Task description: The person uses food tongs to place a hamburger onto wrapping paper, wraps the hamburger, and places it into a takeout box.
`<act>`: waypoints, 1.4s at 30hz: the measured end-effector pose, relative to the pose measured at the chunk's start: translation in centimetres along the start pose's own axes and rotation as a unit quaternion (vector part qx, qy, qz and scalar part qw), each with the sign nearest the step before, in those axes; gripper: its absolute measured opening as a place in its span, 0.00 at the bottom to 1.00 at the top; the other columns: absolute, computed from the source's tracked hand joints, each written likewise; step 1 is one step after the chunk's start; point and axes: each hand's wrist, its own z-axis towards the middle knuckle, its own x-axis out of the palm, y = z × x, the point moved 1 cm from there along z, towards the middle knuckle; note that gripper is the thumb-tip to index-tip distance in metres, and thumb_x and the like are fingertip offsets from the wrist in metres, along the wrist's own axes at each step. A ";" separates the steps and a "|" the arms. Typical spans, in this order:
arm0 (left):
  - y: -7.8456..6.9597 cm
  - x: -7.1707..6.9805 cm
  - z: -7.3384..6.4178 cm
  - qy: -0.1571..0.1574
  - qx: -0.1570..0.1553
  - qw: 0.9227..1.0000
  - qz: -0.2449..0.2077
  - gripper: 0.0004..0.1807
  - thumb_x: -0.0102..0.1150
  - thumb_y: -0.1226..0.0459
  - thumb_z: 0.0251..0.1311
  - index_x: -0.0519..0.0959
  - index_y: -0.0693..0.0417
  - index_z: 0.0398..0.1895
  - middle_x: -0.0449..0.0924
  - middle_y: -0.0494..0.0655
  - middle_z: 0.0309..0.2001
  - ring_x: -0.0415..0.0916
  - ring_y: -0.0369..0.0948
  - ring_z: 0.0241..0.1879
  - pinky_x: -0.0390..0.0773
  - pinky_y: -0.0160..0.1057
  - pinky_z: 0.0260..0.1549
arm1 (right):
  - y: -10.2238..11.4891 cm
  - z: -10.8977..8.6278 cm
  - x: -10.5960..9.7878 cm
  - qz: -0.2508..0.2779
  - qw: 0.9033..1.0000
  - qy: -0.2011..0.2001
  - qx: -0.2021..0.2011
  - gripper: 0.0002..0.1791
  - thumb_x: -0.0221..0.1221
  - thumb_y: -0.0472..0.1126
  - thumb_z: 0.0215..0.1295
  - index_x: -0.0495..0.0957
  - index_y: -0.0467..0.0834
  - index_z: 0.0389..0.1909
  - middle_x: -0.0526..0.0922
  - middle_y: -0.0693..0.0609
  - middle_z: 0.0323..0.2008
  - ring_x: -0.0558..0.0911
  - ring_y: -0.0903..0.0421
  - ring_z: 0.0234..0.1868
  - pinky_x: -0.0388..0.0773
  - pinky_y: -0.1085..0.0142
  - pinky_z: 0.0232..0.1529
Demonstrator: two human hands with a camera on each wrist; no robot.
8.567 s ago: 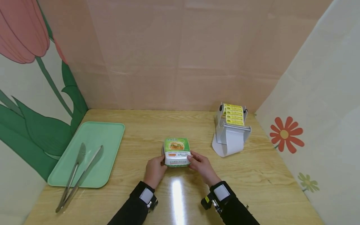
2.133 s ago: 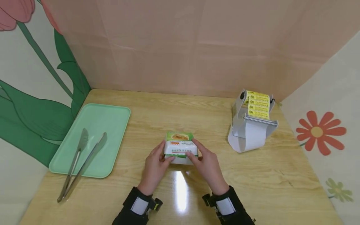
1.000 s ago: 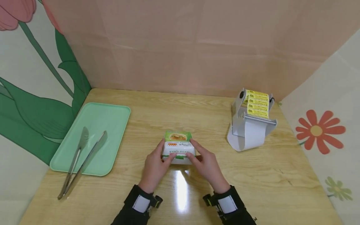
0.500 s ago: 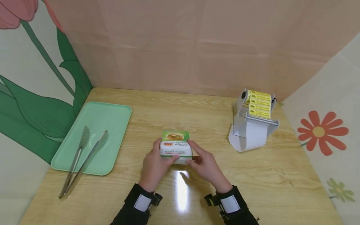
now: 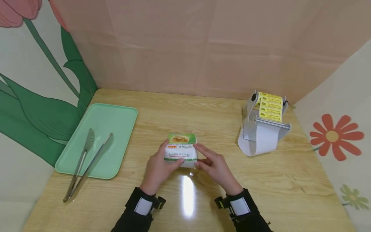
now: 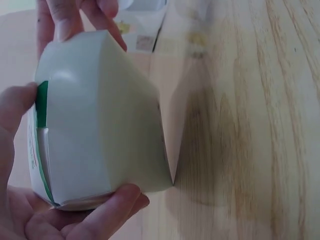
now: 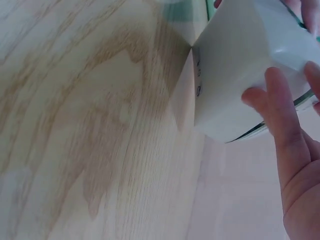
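Note:
A burger box with a green-and-white lid and a printed burger sits at the middle of the table, between both hands. My left hand holds it, thumb across the front and fingers along the left side. On the other side my right hand grips the right front corner with thumb and fingertips. In the left wrist view the box's white lower wall leans, and a wedge-shaped gap shows beneath its base. The right wrist view has fingertips against the white wall. What the box contains is hidden.
To the left lies a mint-green tray, with metal tongs resting across it, handle end over the tray's front edge. A label dispenser with yellow labels and a hanging white strip stands at the back right. A wooden table supports everything.
Since the oldest frame, the hands have shifted their hold and the thumbs have come onto the box's front. Over the last second, the box has shifted slightly left and the right thumb towards its corner.

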 end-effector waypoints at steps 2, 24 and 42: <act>0.1 -0.2 0.0 -0.002 0.002 1.000 0.004 0.53 0.71 0.42 0.48 0.59 0.55 0.73 0.80 0.62 0.50 0.78 0.48 0.41 0.77 0.48 0.38 | 0.1 0.1 0.1 -0.022 1.000 -0.002 -0.018 0.35 0.64 0.26 0.59 0.70 0.47 0.68 0.65 0.37 0.68 0.86 0.49 0.39 0.81 0.68 0.35; 0.3 0.7 0.2 -0.021 0.010 0.999 0.034 0.60 0.78 0.45 0.39 0.57 0.59 0.72 0.81 0.60 0.45 0.79 0.48 0.39 0.79 0.46 0.35 | 0.5 -0.1 1.6 -0.156 0.986 -0.059 -0.019 0.34 0.67 0.31 0.59 0.70 0.46 0.67 0.73 0.39 0.62 0.86 0.52 0.32 0.77 0.72 0.26; 0.4 1.0 0.1 -0.021 0.021 0.999 0.024 0.58 0.76 0.45 0.42 0.57 0.60 0.72 0.81 0.60 0.46 0.80 0.47 0.41 0.78 0.45 0.37 | -0.2 -0.2 2.3 -0.072 0.982 -0.172 -0.010 0.25 0.70 0.28 0.52 0.80 0.36 0.54 0.76 0.40 0.54 0.86 0.49 0.35 0.81 0.68 0.35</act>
